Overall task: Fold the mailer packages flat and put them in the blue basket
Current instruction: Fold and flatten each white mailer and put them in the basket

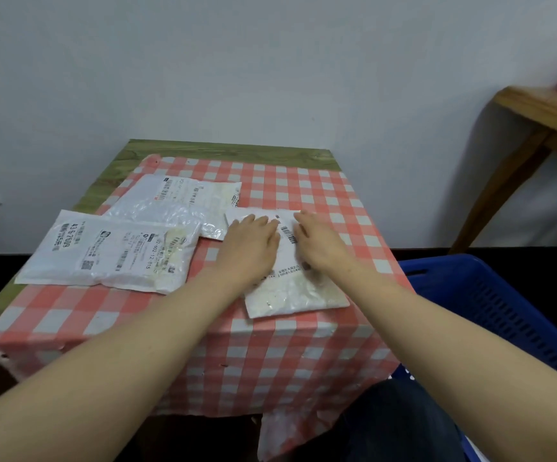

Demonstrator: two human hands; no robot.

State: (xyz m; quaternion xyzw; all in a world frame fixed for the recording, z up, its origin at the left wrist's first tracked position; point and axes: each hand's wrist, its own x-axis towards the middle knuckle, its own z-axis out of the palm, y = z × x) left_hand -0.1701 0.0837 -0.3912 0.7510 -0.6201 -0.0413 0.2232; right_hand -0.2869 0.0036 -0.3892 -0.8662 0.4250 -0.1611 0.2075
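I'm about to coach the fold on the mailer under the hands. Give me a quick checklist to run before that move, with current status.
1. Both hands on the right mailer: ok; left hand and right hand press it with straight fingers.
2. Mailer lies flat on the checkered tablecloth: ok.
3. Already folded: not ok.
4. Blue basket within reach at the right: ok.
5. Basket contents: cannot tell.
6. Two other mailers waiting at the left: ok, unfolded.

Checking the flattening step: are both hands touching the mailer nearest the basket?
Touching. The head view shows left hand and right hand pressed flat on that mailer.
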